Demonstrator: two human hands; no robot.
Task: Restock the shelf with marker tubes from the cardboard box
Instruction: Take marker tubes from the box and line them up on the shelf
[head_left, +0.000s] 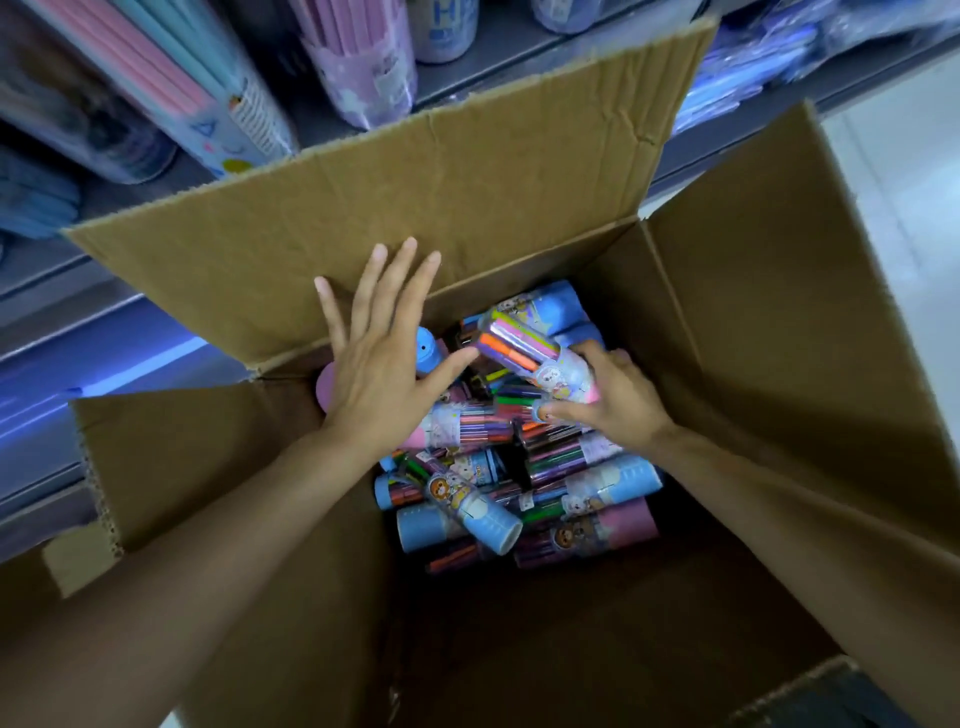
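An open cardboard box (753, 364) stands below me, holding a heap of several clear marker tubes (483, 499) with blue or pink ends. My right hand (618, 400) reaches in and grips one tube with a pink end (530, 353), lifted slightly above the heap and tilted. My left hand (384, 358) hovers over the box's far left corner with straight, spread fingers and holds nothing. The grey shelf (519, 78) runs behind the box.
On the shelf stand tall tubes of pink and blue pens (171, 78) and purple tubes (363, 78). The box's far flap (441, 182) stands up in front of the shelf. Pale floor (904, 182) shows at right.
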